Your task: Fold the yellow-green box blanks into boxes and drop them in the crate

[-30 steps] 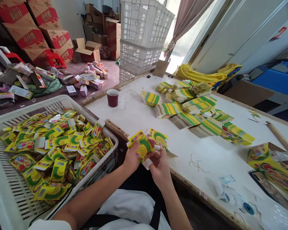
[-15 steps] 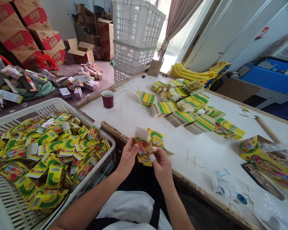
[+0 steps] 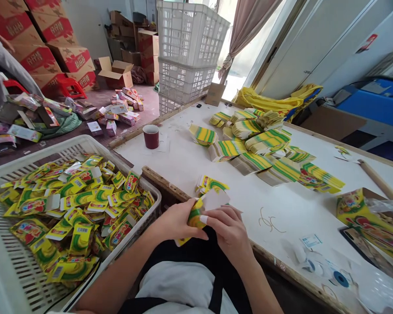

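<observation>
My left hand is wrapped round a small yellow-and-green carton at the near table edge. The carton is tilted, and its pale inner flap sticks up toward the right. My right hand closes on the carton's right side, its thumb and fingers at the flap. White covering shows on a digit of the right hand. Just behind the hands, more yellow printed cartons lie on the table edge. To my left, a white plastic basket holds many small yellow cartons.
Stacks of flat striped cartons cover the white table farther back. A maroon cup stands at its left. On the right are a yellow box, a phone and rubber bands. White crates rise behind.
My hands have turned the carton, and its open flap now points right instead of up. My right hand has rolled over it. A person's leg has come into view at the far left.
</observation>
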`<act>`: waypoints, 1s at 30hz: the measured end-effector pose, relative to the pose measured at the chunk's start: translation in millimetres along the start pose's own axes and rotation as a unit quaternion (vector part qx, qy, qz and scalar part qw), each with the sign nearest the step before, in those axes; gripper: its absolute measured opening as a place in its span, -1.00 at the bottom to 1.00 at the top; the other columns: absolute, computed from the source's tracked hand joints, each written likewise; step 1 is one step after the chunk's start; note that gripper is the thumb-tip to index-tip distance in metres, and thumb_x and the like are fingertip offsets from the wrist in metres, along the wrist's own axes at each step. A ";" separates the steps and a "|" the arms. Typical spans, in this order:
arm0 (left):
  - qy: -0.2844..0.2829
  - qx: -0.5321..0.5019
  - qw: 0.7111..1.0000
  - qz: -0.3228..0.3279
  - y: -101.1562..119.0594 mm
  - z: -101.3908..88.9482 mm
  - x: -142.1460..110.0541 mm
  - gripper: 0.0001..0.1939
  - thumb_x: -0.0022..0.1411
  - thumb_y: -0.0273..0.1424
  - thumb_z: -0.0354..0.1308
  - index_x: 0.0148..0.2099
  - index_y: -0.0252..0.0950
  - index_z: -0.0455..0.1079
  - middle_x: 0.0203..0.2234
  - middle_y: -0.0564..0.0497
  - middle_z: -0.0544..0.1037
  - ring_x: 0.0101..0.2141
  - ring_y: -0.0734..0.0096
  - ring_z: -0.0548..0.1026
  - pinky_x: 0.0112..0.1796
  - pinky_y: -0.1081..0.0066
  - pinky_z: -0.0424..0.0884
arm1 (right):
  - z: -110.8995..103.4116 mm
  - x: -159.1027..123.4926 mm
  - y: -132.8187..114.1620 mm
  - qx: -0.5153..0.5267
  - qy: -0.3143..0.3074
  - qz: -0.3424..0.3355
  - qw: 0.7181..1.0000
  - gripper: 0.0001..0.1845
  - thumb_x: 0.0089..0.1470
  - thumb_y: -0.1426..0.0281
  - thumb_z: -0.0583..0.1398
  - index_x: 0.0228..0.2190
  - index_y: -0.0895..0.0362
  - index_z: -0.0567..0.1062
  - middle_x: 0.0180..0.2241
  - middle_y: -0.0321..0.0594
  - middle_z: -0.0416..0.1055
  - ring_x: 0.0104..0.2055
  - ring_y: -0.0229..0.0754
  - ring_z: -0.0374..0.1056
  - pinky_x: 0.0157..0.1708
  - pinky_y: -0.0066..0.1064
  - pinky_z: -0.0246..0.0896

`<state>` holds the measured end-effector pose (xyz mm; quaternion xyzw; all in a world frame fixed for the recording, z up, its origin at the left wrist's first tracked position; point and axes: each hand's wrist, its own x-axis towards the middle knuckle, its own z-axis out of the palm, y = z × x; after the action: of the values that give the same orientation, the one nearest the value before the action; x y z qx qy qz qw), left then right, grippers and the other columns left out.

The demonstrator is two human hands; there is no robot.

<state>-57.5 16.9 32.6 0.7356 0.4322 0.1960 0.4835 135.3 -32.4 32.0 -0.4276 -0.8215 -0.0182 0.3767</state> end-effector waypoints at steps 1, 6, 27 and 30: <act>0.009 0.019 1.000 -0.014 4.1 6.3 -0.1 -0.35 -0.15 -0.13 0.36 -0.01 -0.24 0.30 -0.24 -0.01 0.56 -0.20 0.12 0.51 -0.19 0.26 0.39 | 4.1 -0.1 -2.7 -0.007 0.028 0.011 1.000 -0.66 0.14 0.64 0.08 -0.25 0.00 0.52 -0.27 -0.27 0.56 -0.25 -0.19 0.38 -0.16 -0.28 0.25; 0.154 0.003 0.988 -0.003 9.5 23.9 5.2 -0.52 -0.03 -0.27 0.26 -0.06 -0.24 0.23 -0.33 0.03 0.51 -0.32 0.26 0.49 -0.30 0.36 0.38 | 25.0 -6.3 -12.1 0.068 0.183 0.191 0.962 -0.71 0.09 0.55 0.17 -0.17 -0.01 0.44 -0.23 -0.22 0.47 -0.18 -0.16 0.44 -0.21 -0.31 0.36; 0.145 -0.026 0.980 0.136 -6.9 25.7 2.4 -0.27 0.05 -0.30 0.23 0.20 -0.24 -0.03 -0.04 -0.13 0.44 -0.10 0.21 0.48 -0.12 0.29 0.40 | 39.4 -12.3 -8.1 0.638 0.059 0.448 0.623 -0.53 -0.17 -0.08 0.30 -0.38 0.03 0.50 -0.50 -0.29 0.38 -0.46 -0.22 0.31 -0.41 -0.37 0.35; 0.119 0.020 0.983 0.136 -6.8 25.1 3.2 -0.35 0.05 -0.31 0.21 0.14 -0.23 0.01 -0.10 -0.09 0.46 -0.14 0.21 0.49 -0.15 0.29 0.40 | 32.0 -9.3 -4.9 0.607 0.060 0.469 0.639 -0.64 -0.18 0.09 0.37 -0.38 0.04 0.51 -0.54 -0.34 0.35 -0.56 -0.31 0.20 -0.53 -0.45 0.26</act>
<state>-41.1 7.0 14.8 0.7683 0.3864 0.3371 0.3830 115.7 -30.7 4.7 -0.4284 -0.3130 0.6381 0.5580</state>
